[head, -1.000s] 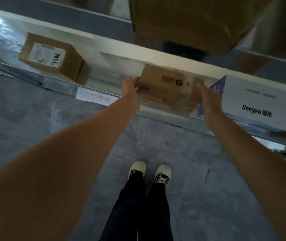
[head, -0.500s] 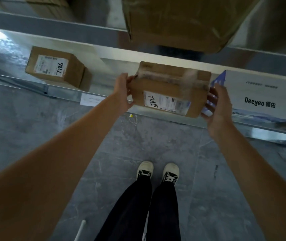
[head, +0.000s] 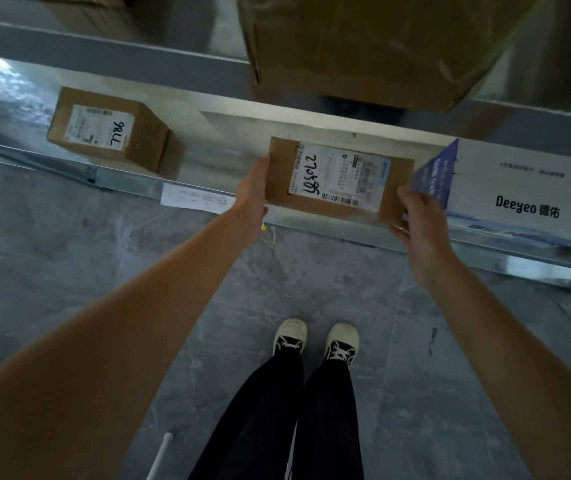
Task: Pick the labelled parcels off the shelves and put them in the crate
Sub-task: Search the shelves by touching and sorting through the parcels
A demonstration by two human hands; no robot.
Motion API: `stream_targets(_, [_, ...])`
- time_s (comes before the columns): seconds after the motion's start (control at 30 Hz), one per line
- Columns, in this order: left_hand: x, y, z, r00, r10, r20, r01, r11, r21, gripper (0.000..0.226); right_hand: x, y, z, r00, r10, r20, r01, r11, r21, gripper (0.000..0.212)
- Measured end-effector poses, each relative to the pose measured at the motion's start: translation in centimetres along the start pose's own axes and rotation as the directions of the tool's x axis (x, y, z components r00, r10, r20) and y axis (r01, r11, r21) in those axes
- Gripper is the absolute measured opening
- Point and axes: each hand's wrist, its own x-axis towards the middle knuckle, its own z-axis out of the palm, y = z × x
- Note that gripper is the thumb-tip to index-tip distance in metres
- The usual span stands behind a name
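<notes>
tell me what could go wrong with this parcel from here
The held parcel is gripped only at its short ends by the left hand and right hand, so it might slip. Its right end sits close to the white Deeyeo box and could nudge it. No crate is in view.

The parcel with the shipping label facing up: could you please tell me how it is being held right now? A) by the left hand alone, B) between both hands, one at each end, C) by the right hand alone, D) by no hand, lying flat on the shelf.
B: the left hand grips the parcel at its left end and the right hand grips its right end, at the shelf's front edge.
</notes>
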Motion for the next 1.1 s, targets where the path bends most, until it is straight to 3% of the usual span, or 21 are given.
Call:
stream_targets(0.1, [0.6,0.0,0.2,0.992,0.121,0.029,-0.122,0.992,0.04,0.034,0.8,0.3,0.5,0.996,-0.067,0.065,0.073,0.993,-0.097,0.017])
stream_targets(0.17, [1.4,0.2,0.1,0.98,0.196,0.046,-0.199,0.976,0.087,0.033,1.4,0.4,0.8,0.981,-0.114,0.159,0.144,0.971,-0.192,0.025])
stream_targets(0.27, [3.1,0.6,-0.6,0.955,0.294,-0.035,-0.279,0.932,0.231,0.034,2.7,-0.1,1.8,0.948,-0.113,0.299,0.213,0.921,-0.326,0.038])
stream_targets(0.4, [5.3,0.5,-2.1,0.945,0.294,-0.142,-0.211,0.881,0.423,0.035,4.2,-0.3,4.1,0.934,-0.111,0.339,0.263,0.856,-0.446,0.041])
stream_targets(0.5, [6.0,0.2,-2.5,0.936,0.306,-0.173,-0.2,0.869,0.453,0.039,4.4,0.7,5.0,0.922,-0.083,0.378,0.257,0.862,-0.436,0.047])
stream_targets(0.57, [5.9,0.3,-2.0,0.903,0.353,-0.243,-0.166,0.811,0.561,0.047,4.1,1.3,5.1,0.918,-0.109,0.381,0.268,0.878,-0.396,0.049])
stream_targets(0.63, [5.0,0.5,-0.7,0.802,0.498,-0.329,-0.148,0.7,0.699,0.051,3.8,1.8,4.2,0.952,-0.18,0.247,0.263,0.893,-0.365,0.049])
stream_targets(0.7, [3.6,0.7,1.9,0.663,0.681,-0.311,-0.26,0.599,0.758,0.046,3.3,2.2,1.3,0.939,-0.339,0.056,0.338,0.882,-0.329,0.046])
stream_targets(0.8, [1.2,-0.2,7.0,0.511,0.851,-0.125,-0.496,0.411,0.765,0.041,3.4,3.0,-5.7,0.778,-0.609,-0.155,0.504,0.751,-0.426,0.037])
stream_targets(0.87, [0.1,-1.3,10.3,0.485,0.875,0.0,-0.613,0.34,0.714,0.038,4.5,3.3,-11.0,0.725,-0.642,-0.25,0.45,0.716,-0.534,0.037])
stream_targets(0.93, [-0.3,-2.8,13.5,0.556,0.825,0.101,-0.662,0.366,0.654,0.037,6.5,3.8,-16.0,0.739,-0.575,-0.352,0.299,0.747,-0.593,0.044])
stream_targets(0.97, [-0.5,-3.5,15.2,0.644,0.752,0.141,-0.648,0.439,0.622,0.038,7.4,4.0,-18.2,0.76,-0.501,-0.413,0.208,0.79,-0.576,0.05])
stream_targets(1.03, [-1.0,-4.6,18.4,0.839,0.505,0.203,-0.521,0.639,0.565,0.043,9.1,4.3,-21.7,0.803,-0.344,-0.488,0.078,0.871,-0.485,0.06])
stream_targets(1.1, [-1.7,-5.0,21.5,0.933,0.262,0.247,-0.357,0.762,0.54,0.044,10.6,4.4,-24.0,0.849,-0.227,-0.477,0.026,0.92,-0.392,0.063])
